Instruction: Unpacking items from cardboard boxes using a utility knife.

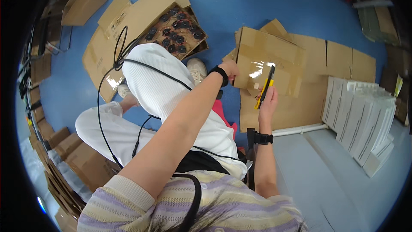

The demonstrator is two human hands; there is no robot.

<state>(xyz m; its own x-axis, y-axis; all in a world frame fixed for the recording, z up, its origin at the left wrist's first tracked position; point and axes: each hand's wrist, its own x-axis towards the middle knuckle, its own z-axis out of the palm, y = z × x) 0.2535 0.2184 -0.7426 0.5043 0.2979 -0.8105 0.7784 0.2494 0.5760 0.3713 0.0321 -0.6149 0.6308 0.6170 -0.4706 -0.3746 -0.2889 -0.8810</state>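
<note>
My right hand [268, 103] is closed around a yellow and black box cutter [267, 88], its tip pointing away from me over a cardboard box [270, 54]. Shiny clear tape shows across the top of this box. At its left edge, my left hand [229, 69] is closed on the cardboard, with the fingertips partly hidden. The box rests on flattened cardboard [285, 112] on the blue floor.
An open carton [178, 36] of round black parts with red wires lies at the far left. White boxes [356, 112] stand in a row on the right, by a grey surface [317, 163]. A black cable [99, 112] loops over my legs. Cartons [88, 159] line the left side.
</note>
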